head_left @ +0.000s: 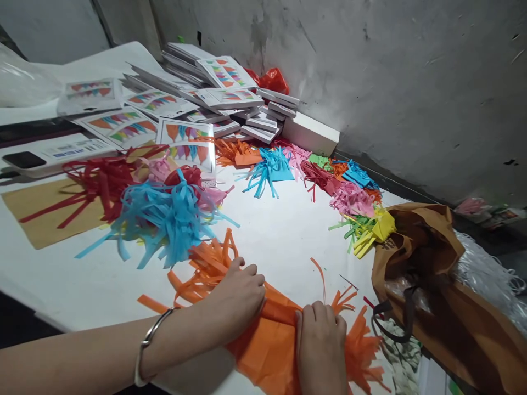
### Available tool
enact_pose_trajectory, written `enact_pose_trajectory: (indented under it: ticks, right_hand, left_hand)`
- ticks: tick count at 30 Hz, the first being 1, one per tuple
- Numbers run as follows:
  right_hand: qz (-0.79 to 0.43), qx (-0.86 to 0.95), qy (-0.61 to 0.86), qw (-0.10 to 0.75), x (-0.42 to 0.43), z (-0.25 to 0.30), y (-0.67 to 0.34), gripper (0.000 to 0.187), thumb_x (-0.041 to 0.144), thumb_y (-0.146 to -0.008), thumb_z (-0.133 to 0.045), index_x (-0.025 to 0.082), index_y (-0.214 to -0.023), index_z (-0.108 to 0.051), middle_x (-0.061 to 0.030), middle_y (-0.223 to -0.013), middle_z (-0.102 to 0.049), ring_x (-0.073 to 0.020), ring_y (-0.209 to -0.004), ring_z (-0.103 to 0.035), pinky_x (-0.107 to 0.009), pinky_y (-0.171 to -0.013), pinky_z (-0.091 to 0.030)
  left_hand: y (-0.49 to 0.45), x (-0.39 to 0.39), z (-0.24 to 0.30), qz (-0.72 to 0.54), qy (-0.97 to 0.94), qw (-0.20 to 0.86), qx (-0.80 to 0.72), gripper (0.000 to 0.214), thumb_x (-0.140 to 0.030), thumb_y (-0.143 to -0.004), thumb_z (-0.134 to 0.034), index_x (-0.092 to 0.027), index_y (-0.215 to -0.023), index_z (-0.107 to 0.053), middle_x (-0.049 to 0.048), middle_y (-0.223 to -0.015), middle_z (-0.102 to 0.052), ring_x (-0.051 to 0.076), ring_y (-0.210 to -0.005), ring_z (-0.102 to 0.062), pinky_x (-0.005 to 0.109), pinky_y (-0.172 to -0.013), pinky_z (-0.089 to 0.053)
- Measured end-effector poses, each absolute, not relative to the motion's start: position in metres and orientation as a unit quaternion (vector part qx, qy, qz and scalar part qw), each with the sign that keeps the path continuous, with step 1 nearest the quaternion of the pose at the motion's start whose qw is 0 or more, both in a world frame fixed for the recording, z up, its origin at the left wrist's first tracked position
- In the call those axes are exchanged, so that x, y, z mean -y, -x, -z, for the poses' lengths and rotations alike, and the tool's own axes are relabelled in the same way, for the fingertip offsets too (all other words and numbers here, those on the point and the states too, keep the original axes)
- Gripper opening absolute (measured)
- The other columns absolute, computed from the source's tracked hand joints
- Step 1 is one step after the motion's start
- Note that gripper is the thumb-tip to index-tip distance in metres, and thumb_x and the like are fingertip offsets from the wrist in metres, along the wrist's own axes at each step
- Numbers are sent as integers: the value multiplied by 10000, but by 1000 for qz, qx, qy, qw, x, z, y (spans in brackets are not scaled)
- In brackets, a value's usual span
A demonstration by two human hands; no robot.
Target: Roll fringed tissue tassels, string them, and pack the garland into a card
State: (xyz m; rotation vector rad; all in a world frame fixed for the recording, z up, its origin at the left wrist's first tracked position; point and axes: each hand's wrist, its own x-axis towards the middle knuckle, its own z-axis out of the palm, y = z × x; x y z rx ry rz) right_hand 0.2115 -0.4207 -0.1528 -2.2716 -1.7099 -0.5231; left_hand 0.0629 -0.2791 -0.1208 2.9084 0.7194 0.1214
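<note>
An orange fringed tissue-paper tassel [269, 348] lies on the white table in front of me, its middle a flat, partly folded sheet and its cut strips spread out at both ends. My left hand [242, 291], with a silver bangle on the wrist, is closed on the folded edge beside the left fringe. On the right side of the sheet, my right hand [321, 334] grips the paper, fingers curled and thumb along the fold. Just beyond my left hand is a pile of blue tissue tassels [164, 214] with dark red tassels [102, 184] next to it.
Packaged printed cards [230, 99] are heaped at the back near the grey wall. Small coloured tassels [352, 197] curve along the table's far right. A brown bag [415, 236] stands at the right edge. A phone-like black object [24, 159] lies on a white box at left.
</note>
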Motion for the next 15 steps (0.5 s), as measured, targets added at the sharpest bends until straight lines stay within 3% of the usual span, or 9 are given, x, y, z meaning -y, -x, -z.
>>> enact_pose_trajectory:
  ticks: [5,8,10,13,15]
  right_hand:
    - [188,583,785,98,415,147,-215,264,170,-974,-411,228,-771,-569,-70,-761,-585,-280,-770,-524,-472,-796,-331]
    - [171,609,753,182,416,144,-211,170,155,-970,-441,202,-977,-604,-82,-944,-627,-272,-909,-554,-498,-928,-314]
    - [128,652,707,242,415,144,-207,202,149,-992,-414,211,-1002,-606,-52,-919,-632,-238,-888,-558,-471,-947,-307]
    - [94,692,663,271,412,144,-202,309,139,-1030,-329,208,-930,-613,-14,-790,-618,-195,-768,-546,-426,-906,-310]
    - [90,698,657,272,411,144,-202,353,138,-1041,-293,204,-922,-619,-13,-781,-620,-187,-748,-543,-418,-902,-304]
  left_hand:
    - [-69,278,119,-24,-963,64,-259,222,-128,-863,-628,-160,-653,-695,86,-725,-665,258,-776,-563,465,-796,-383]
    - [-70,276,119,-18,-962,73,-263,214,-141,-866,-636,-164,-664,-701,75,-728,-667,249,-786,-580,453,-796,-399]
    - [-69,275,117,-20,-959,84,-270,207,-173,-865,-658,-164,-660,-689,68,-723,-663,249,-789,-589,461,-810,-412]
    - [-62,276,107,-67,-968,77,-229,84,-207,-820,-732,-177,-756,-686,68,-863,-692,265,-882,-601,518,-943,-398]
    - [-53,279,100,-107,-985,78,-114,64,-195,-828,-737,-218,-843,-679,44,-1013,-698,262,-1019,-586,535,-1095,-306]
